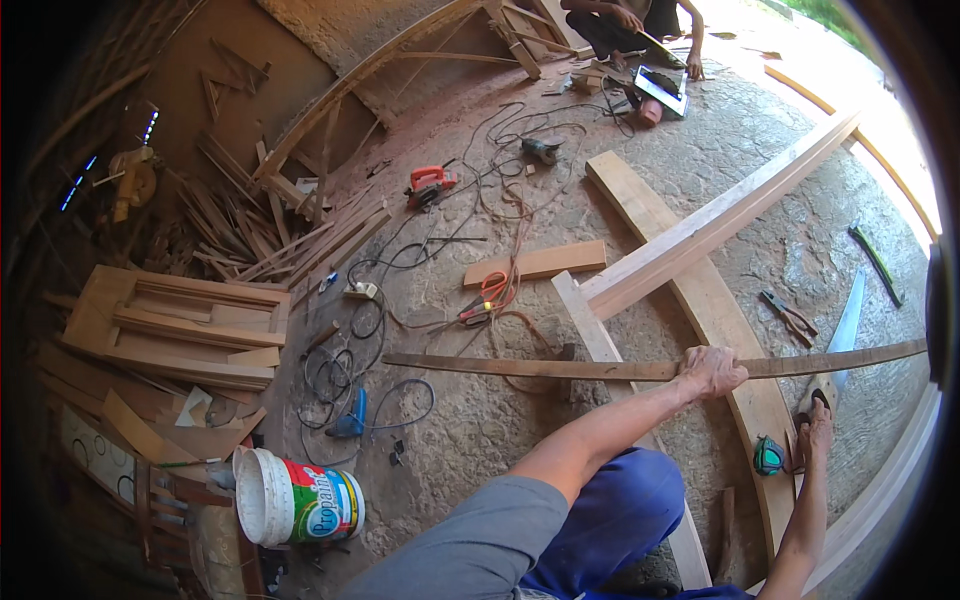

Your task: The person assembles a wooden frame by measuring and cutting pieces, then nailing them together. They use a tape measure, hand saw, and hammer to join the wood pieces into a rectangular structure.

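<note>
My left hand (712, 372) is closed around a long, thin wooden strip (520, 368) that runs crosswise in front of me. Beneath the strip lies a wide plank (705, 290) on the floor. To the right, my right hand (816, 432) grips the handle of a handsaw (850, 312), whose blade points away from me and passes by the strip. Beside that hand a teal and black tape measure (768, 456) sits on the plank. A pair of pincers (790, 318) rests on the floor left of the saw blade.
A thick beam (730, 215) lies across the plank. Tangled cords, a red power tool (430, 182) and a blue drill (350, 415) cover the floor to the left, near a paint bucket (300, 497). At the back, another person's hand (628, 18) shows near a circular saw (660, 92).
</note>
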Tool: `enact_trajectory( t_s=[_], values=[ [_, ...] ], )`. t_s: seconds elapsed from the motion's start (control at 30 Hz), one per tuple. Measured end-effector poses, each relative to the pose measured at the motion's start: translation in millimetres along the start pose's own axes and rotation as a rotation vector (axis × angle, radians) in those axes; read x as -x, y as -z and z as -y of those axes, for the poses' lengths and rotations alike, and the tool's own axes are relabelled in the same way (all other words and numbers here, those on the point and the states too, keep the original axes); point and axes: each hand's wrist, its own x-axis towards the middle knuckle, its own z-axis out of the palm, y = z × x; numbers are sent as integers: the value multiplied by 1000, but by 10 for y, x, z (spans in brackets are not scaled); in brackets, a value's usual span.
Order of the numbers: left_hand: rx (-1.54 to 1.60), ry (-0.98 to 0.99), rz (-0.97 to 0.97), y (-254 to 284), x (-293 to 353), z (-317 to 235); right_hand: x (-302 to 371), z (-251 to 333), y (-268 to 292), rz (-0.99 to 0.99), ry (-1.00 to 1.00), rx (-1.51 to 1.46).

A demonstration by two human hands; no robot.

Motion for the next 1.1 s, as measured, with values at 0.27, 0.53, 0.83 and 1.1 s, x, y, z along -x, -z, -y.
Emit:
enact_trajectory(
  t_s=[0.27, 0.53, 0.83, 1.1],
  values=[
    [-99, 76, 54, 163, 11, 52, -145, 411, 183, -101, 83, 280],
    [-61, 53, 130, 69, -35, 41, 638, 337, 714, -102, 343, 488],
    [-27, -158, 444, 158, -292, 270, 1622, 751, 1792, -12, 294, 457],
    [99, -147, 404, -10, -423, 355, 2061, 1487, 2560, -127, -85, 60]
  ],
)
